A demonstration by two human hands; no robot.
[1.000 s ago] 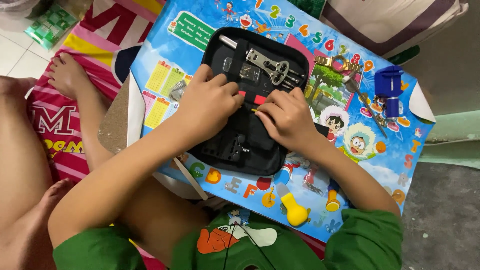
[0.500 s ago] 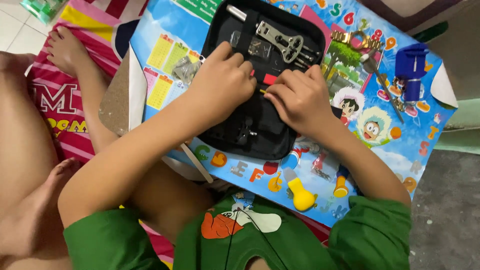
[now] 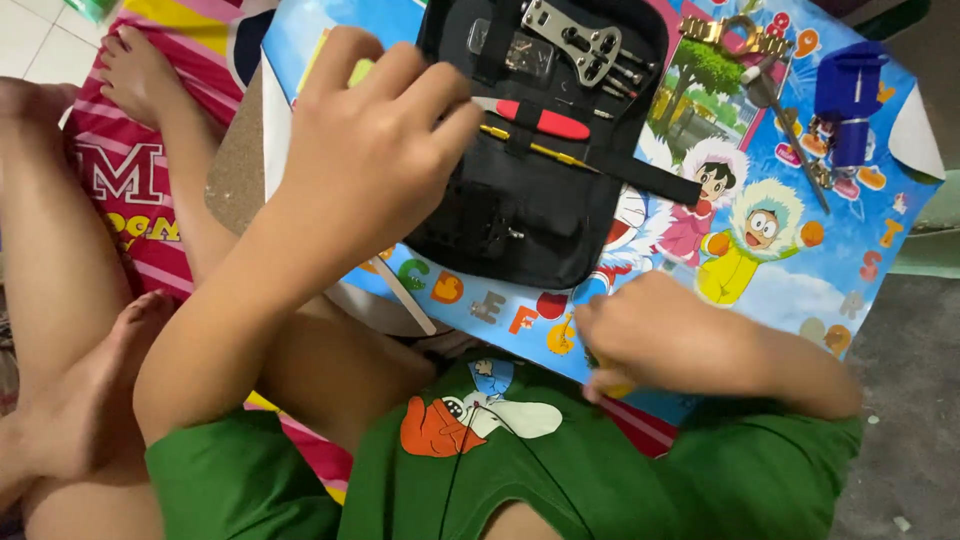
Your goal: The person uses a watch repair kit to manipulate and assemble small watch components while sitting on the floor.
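Hands are seen apart. The left hand is laid over the left half of the black case, its fingers curled and their tips just beside the end of the red-handled tool. Whether anything is pinched there cannot be told. The right hand is closed into a fist near the body, at the front edge of the cartoon sheet that covers the surface. A yellow piece is gripped in it, and only a sliver of that piece is shown.

The case lies open on the sheet, between the two hands and further from the body. The red-handled tool and a thin yellow tool are held under its straps, and a metal wrench sits near its top. A blue block and a gold band lie to the right, well apart from both hands. A striped mat is seen under the legs.

The step in hand is judged to be the choosing of a tool from the case. For that, the red handle would have to be pinched at its free end and slid sideways out of its strap, while the case is held flat.
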